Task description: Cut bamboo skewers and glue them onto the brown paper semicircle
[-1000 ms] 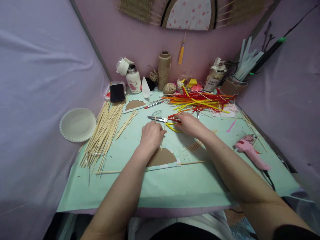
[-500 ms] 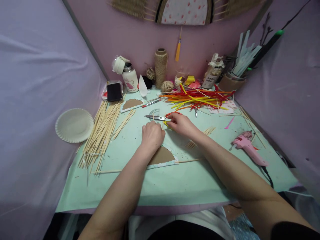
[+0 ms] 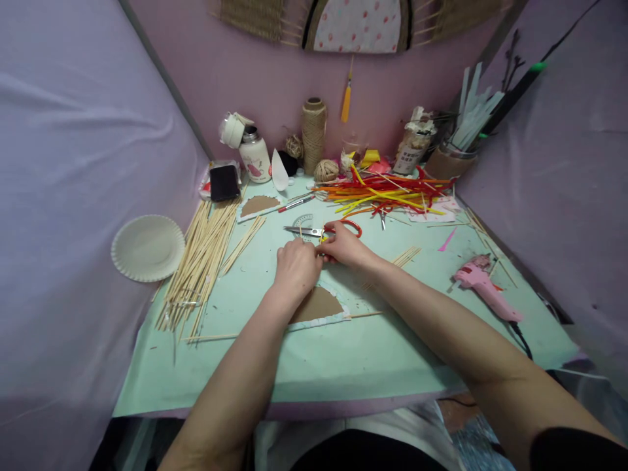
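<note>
My left hand (image 3: 297, 265) is closed round thin wooden sticks; one stick tip (image 3: 301, 230) pokes up above its knuckles. Close against it on the right, my right hand (image 3: 346, 245) pinches a short yellow pipe cleaner (image 3: 324, 240) beside the sticks, mostly hidden by the fingers. Scissors (image 3: 308, 231) with red handles lie just beyond both hands, partly over a clear protractor (image 3: 303, 221). Below my left hand rests a brown cardboard half-circle (image 3: 318, 306) with a pale wrapped edge, a stick running out on either side.
Many wooden sticks (image 3: 201, 261) lie at the left near a paper plate (image 3: 148, 248). Red, orange and yellow pipe cleaners (image 3: 387, 191) are heaped at the back. A pink glue gun (image 3: 485, 288) lies right. A bottle (image 3: 256, 157) and twine cone (image 3: 314, 135) stand behind.
My right hand has shifted slightly left, its fingertips now meeting my left hand. More of the scissors' red handle shows. My left hand has hardly moved.
</note>
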Motion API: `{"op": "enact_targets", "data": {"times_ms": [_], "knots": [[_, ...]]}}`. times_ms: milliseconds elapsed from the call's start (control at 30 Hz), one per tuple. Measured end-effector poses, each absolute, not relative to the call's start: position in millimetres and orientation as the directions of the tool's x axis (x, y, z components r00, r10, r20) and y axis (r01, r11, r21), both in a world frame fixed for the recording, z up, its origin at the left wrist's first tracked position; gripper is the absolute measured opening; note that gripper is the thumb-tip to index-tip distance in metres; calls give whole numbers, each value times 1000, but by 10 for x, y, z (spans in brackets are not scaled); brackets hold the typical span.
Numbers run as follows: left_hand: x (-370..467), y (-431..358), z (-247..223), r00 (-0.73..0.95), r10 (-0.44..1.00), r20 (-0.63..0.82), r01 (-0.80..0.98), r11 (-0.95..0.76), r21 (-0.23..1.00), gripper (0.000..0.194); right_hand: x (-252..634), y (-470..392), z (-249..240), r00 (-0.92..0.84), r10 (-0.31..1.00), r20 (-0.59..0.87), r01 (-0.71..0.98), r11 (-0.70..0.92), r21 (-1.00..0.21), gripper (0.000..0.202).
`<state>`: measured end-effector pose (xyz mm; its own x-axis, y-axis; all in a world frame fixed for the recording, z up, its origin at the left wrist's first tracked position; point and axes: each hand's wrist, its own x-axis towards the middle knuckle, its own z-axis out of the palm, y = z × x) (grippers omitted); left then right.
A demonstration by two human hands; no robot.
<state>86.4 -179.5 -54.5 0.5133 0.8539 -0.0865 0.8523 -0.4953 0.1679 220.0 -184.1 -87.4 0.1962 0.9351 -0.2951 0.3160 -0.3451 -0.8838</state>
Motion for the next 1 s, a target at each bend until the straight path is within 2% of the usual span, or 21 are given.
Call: {"op": "enact_targets", "data": {"times_ms": [133, 233, 300, 433, 567, 1000], "knots": [[601, -1955, -416, 543, 836, -82, 833, -523, 179, 37, 2199, -1835, -909, 191, 934, -301, 285, -346, -894, 63], [384, -2089, -430, 563, 811, -161, 825, -538, 175, 52, 2190, -1839, -910, 195, 932, -305, 273, -350, -896, 65], [280, -2152, -486, 569, 794, -215, 821, -534, 202, 56, 2178, -1849, -899, 192, 932, -308, 270, -352, -896, 68], [192, -2195, -602, 576, 782, -238, 812, -513, 278, 53, 2149, -1879, -870, 169, 937, -306, 280, -343, -897, 84], [185, -2179, -643, 582, 779, -235, 805, -509, 305, 46, 2133, -1899, -873, 130, 947, -292, 302, -319, -899, 100], [185, -2200, -661, 584, 778, -231, 798, -500, 336, 38, 2123, -1908, -978, 89, 974, -210, 337, -228, -913, 112]]}}
